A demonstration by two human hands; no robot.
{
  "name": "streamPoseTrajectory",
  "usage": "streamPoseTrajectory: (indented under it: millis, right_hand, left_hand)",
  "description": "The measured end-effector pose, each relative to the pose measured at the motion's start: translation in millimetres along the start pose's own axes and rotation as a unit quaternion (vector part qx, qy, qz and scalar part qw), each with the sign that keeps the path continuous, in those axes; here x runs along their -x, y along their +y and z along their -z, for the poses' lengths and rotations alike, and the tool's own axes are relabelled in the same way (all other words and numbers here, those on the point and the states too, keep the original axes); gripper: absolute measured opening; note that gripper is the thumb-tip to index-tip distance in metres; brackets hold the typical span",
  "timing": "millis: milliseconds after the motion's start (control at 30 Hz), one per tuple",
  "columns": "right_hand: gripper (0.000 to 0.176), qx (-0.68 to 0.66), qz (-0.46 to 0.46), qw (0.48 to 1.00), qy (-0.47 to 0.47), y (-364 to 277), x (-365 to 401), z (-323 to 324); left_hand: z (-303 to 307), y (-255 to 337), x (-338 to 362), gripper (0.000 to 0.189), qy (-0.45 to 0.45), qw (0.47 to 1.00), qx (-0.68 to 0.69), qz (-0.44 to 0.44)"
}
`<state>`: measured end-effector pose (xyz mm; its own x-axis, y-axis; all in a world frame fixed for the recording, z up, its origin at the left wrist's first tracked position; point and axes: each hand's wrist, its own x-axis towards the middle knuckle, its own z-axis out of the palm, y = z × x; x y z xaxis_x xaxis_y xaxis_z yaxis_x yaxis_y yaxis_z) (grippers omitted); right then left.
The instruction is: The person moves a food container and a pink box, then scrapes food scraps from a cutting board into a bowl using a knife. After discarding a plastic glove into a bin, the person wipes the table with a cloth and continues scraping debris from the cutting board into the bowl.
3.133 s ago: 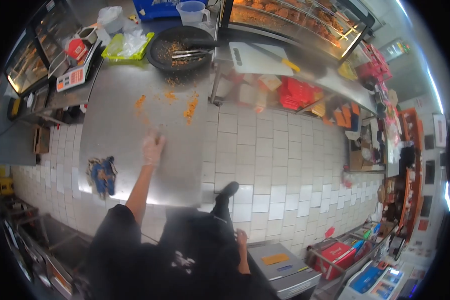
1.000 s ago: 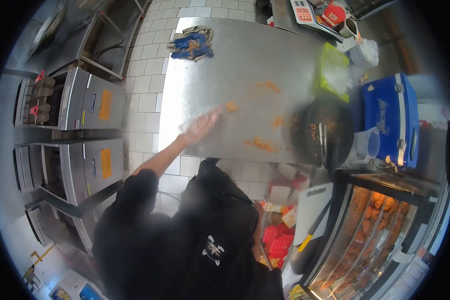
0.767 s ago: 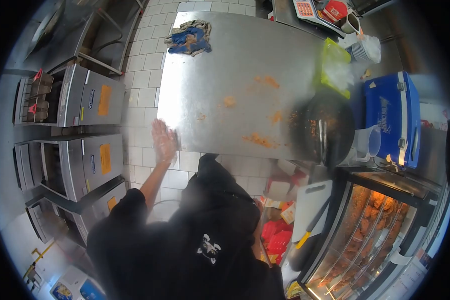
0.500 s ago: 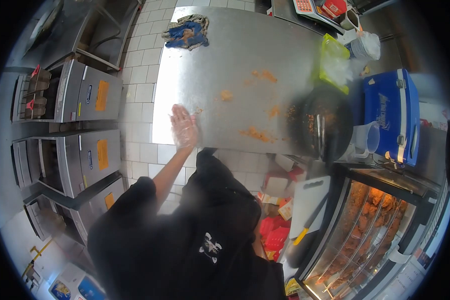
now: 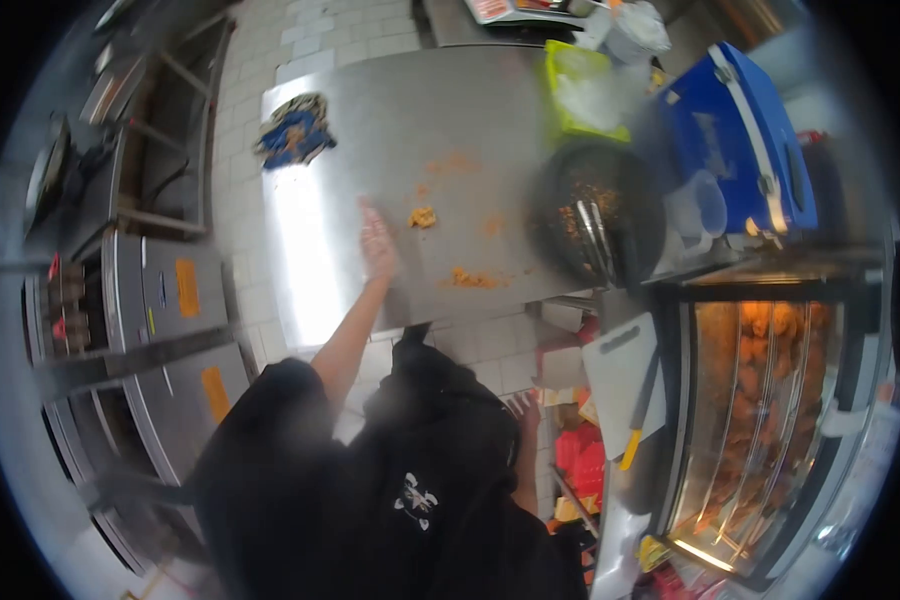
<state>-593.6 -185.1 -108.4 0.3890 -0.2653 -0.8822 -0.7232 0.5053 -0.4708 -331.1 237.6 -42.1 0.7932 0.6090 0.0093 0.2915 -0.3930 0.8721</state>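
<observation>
My left hand (image 5: 378,245), in a clear thin glove, is stretched out on the steel table (image 5: 370,120). Its fingers are straight, and it seems to be turned on edge with nothing in it. Just right of it lies a small heap of orange crumbs (image 5: 422,217); another crumb patch (image 5: 475,279) is nearer the table's front edge. Low at my side hangs my right hand (image 5: 526,408), partly hidden by my black clothing, its fingers loosely apart and no object visible in them. A crumpled blue cloth (image 5: 296,132) rests at the far left corner.
On the right stand a black pan (image 5: 555,215) with tongs (image 5: 595,235), a lime-green tray (image 5: 555,95) and a blue cooler box (image 5: 705,140). Nearer me are a white cutting board (image 5: 610,375) with a yellow-handled knife (image 5: 631,448) and a lit fried-chicken cabinet (image 5: 685,400). Fryers (image 5: 180,330) line the left.
The view has turned and shifted. My left hand has moved toward the crumb heap and tipped from flat to edge-on. My right hand has come further into sight.
</observation>
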Motion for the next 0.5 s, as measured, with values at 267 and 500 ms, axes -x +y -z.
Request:
streamPoseTrajectory:
  millis: [267,500]
  right_hand:
    - [0.046,-0.594,0.197,0.777,-0.065,-87,-72,-5]
    - [0.051,-0.647,0.410,0.643,-0.002,-112,-14,-34]
  left_hand:
    - [9,25,-113,0.054,-0.130,0.982,-0.079,-0.112]
    - [-47,27,-180,0.050,-0.166,0.932,-0.210,-0.246]
